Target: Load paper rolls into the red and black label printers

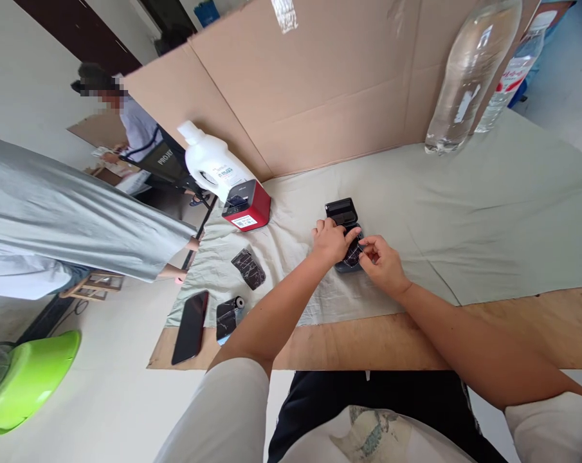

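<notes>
A small black hinged device (343, 211) lies on the cloth with its lid swung up. Inside its lower half sits a black marbled sheet (352, 254) with pale lines. My left hand (330, 240) grips the device's left side, its thumb reaching across onto the sheet. From the right, my right hand (383, 262) pinches the sheet's edge between thumb and fingers. Part of the device is hidden beneath both hands. Off to the left lie a loose marbled strip (249, 268) and a small black marbled roll (227, 317).
A black phone (190, 328) lies near the table's left corner. Behind it stand a red and black box (248, 209) and a white detergent jug (213, 157). A cardboard panel (319, 83) rises at the back, with two clear bottles (469, 77) at right. People are at left.
</notes>
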Motion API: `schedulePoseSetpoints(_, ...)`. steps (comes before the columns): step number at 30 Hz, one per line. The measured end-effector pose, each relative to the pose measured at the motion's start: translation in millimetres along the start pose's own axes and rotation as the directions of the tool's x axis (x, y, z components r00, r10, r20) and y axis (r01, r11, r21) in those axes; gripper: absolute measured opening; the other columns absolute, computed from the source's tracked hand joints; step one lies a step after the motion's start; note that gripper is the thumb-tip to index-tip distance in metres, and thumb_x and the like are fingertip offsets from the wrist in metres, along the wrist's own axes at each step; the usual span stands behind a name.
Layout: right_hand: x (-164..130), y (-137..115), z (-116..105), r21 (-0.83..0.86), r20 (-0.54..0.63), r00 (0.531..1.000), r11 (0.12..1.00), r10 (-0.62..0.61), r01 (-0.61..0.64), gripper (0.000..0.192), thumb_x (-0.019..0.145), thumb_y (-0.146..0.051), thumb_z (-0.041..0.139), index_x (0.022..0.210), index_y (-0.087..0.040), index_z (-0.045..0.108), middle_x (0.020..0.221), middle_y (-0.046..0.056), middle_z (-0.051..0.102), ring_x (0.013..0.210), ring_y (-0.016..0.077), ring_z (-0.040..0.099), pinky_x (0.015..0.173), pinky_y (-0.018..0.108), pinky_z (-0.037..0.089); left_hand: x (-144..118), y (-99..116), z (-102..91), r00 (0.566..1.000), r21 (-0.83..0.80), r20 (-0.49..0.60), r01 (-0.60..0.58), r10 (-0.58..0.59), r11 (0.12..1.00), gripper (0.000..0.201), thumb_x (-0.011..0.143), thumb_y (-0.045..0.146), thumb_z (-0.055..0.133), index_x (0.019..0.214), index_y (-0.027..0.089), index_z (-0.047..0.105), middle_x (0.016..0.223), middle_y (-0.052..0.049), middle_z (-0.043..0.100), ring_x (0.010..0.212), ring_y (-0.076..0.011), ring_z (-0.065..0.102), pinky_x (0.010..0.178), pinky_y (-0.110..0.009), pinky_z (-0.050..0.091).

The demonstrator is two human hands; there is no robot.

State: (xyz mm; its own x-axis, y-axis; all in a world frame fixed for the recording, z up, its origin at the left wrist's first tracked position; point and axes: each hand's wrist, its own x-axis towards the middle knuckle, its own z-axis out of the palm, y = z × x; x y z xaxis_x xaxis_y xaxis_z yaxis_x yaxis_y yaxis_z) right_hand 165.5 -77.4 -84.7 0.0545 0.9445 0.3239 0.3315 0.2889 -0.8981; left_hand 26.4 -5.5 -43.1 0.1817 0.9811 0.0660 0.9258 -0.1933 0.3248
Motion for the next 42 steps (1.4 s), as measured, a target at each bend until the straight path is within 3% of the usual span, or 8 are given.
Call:
schedulePoseSetpoints(4, 0.1, -1.0, -0.9, -0.01, 0.008, 1.0, 1.0, 0.02, -0.02, 0.022, 0.078, -0.03, 0.053, 0.098, -0.023, 0.057, 0.067, -0.002, 0.063, 0.058, 0.0152, 0.059, 0.061, 0.029, 0.049, 0.4, -11.3, -0.9, 0.995, -0.119, -0.098, -0.04, 0.028, 0.992, 0.049, 0.102, 0.049, 0.032, 0.102, 0.019, 0.071, 0.113, -0.014, 0.062, 0.116, -0.0313, 0.05, 0.105, -0.052, 0.039)
schedulePoseSetpoints(8, -0.1, -3.0, -1.4, -0.006, 0.025, 1.0, 1.0, 0.017, -0.017, 0.019, 0.078, -0.03, 0.053, 0.093, -0.023, 0.059, 0.063, -0.003, 0.062, 0.055, 0.0144, 0.057, 0.059, 0.029, 0.048, 10.3, -28.7, -5.0, 0.953, -0.262, -0.299, -0.128, 0.046, 0.957, 0.05, 0.101, 0.051, 0.034, 0.127, 0.015, 0.057, 0.133, -0.017, 0.055, 0.132, -0.0292, 0.045, 0.114, -0.048, 0.034)
schedulePoseSetpoints(13, -0.1, -5.7, -3.3, -0.027, 0.05, 0.998, 0.999, 0.033, -0.031, 0.015, 0.076, -0.029, 0.053, 0.086, -0.023, 0.062, 0.059, -0.003, 0.061, 0.052, 0.0141, 0.054, 0.055, 0.028, 0.046, 11.9, -38.3, 1.6, 0.946, -0.48, -0.298, -0.268, 0.132, 0.835, 0.065, 0.099, 0.063, 0.024, 0.148, 0.02, 0.035, 0.154, -0.015, 0.039, 0.146, -0.0236, 0.035, 0.12, -0.042, 0.029)
schedulePoseSetpoints(18, -0.1, -6.1, -4.1, -0.111, 0.077, 0.997, 0.994, 0.023, -0.015, 0.013, 0.078, -0.029, 0.053, 0.082, -0.023, 0.064, 0.055, -0.003, 0.059, 0.053, 0.0146, 0.056, 0.057, 0.028, 0.046, -25.4, -36.7, 14.3, 0.909, -0.525, -0.388, -0.355, 0.154, 0.773, 0.064, 0.1, 0.061, 0.02, 0.138, 0.016, 0.044, 0.126, -0.016, 0.061, 0.125, -0.0227, 0.056, 0.113, -0.044, 0.039)
schedulePoseSetpoints(21, 0.6, -6.0, -4.6, -0.189, 0.061, 0.997, 0.981, -0.038, 0.049, 0.013, 0.081, -0.03, 0.053, 0.081, -0.023, 0.064, 0.06, 0.0, 0.061, 0.064, 0.0185, 0.061, 0.065, 0.032, 0.05, -50.9, -34.8, 24.6, 0.886, -0.497, -0.411, -0.415, 0.214, 0.762, 0.055, 0.102, 0.053, 0.022, 0.132, 0.016, 0.05, 0.132, -0.017, 0.058, 0.133, -0.0236, 0.05, 0.115, -0.046, 0.037)
schedulePoseSetpoints(25, 1.5, -4.6, -4.6, -0.297, -0.019, 0.972, 0.929, -0.235, 0.219, 0.024, 0.083, -0.035, 0.056, 0.1, -0.021, 0.065, 0.1, 0.012, 0.069, 0.099, 0.028, 0.063, 0.09, 0.046, 0.051, -66.1, -33.8, 38.3, 0.863, -0.446, -0.445, -0.444, 0.238, 0.777, 0.053, 0.103, 0.051, 0.023, 0.138, 0.017, 0.044, 0.144, -0.019, 0.05, 0.144, -0.0252, 0.038, 0.119, -0.05, 0.032)
schedulePoseSetpoints(30, -0.9, -0.7, 0.4, -0.418, 0.11, 0.948, 0.852, -0.298, 0.316, 0.068, 0.081, -0.047, 0.063, 0.139, -0.015, 0.046, 0.135, 0.018, 0.059, 0.13, 0.0358, 0.049, 0.107, 0.054, 0.039, -65.2, -34.8, 43.2, 0.862, -0.397, -0.451, -0.426, 0.231, 0.813, 0.057, 0.103, 0.051, 0.021, 0.143, 0.016, 0.041, 0.146, -0.019, 0.049, 0.144, -0.0248, 0.04, 0.118, -0.049, 0.033)
schedulePoseSetpoints(42, 0.0, -15.2, 2.6, -0.64, 0.178, 0.959, 0.714, -0.22, 0.282, 0.078, 0.078, -0.067, 0.065, 0.129, -0.008, 0.055, 0.11, 0.023, 0.07, 0.106, 0.0376, 0.06, 0.094, 0.051, 0.039, -66.0, -35.3, 36.9, 0.869, -0.503, -0.468, -0.413, 0.163, 0.759, 0.06, 0.102, 0.054, 0.018, 0.134, 0.016, 0.05, 0.136, -0.017, 0.059, 0.136, -0.0249, 0.049, 0.115, -0.046, 0.035)
